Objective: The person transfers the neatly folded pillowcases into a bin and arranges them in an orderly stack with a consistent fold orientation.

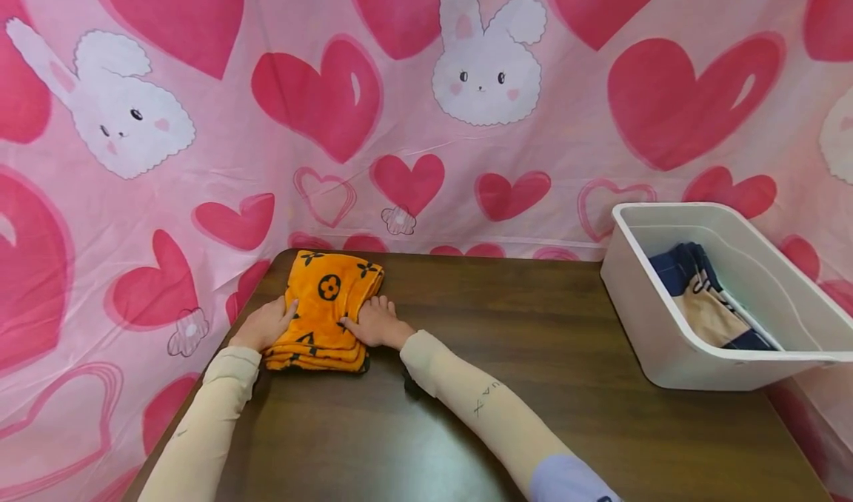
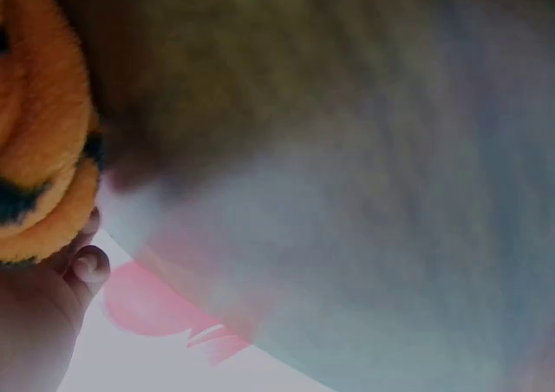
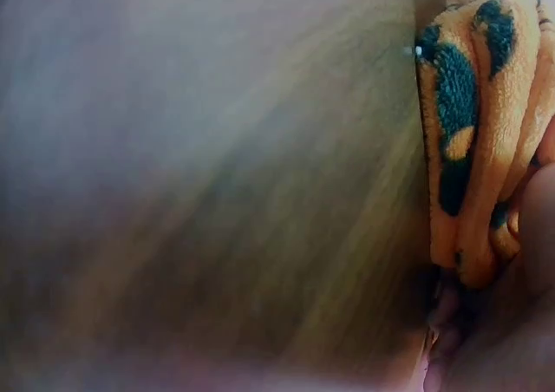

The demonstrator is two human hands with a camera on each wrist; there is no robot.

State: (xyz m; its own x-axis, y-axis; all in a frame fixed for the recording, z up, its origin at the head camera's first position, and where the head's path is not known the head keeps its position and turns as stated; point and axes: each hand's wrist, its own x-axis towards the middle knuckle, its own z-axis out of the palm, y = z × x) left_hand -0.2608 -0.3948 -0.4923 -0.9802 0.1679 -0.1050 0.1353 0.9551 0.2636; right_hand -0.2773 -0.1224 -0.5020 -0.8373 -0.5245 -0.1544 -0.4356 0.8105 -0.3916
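Note:
A plush orange blanket (image 1: 326, 306) with dark flower and letter-like marks lies folded into a thick stack at the table's back left corner. On its left side my left hand (image 1: 264, 324) holds the edge, the thumb over the top layer and most fingers hidden. Opposite, my right hand (image 1: 378, 323) holds the right edge with its thumb on top and fingers down along the side. Rounded layers of the blanket (image 2: 48, 149) show beside the left hand (image 2: 39, 323) in the left wrist view. In the right wrist view, the folds (image 3: 494, 140) rise above the right hand's fingers (image 3: 444, 327).
A dark wooden table (image 1: 493, 317) extends to the right of the blanket. At its right end stands a white plastic bin (image 1: 633, 309) with folded navy and tan clothing (image 1: 703, 302) inside. Pink heart-and-rabbit fabric (image 1: 413, 109) hangs behind and to the left.

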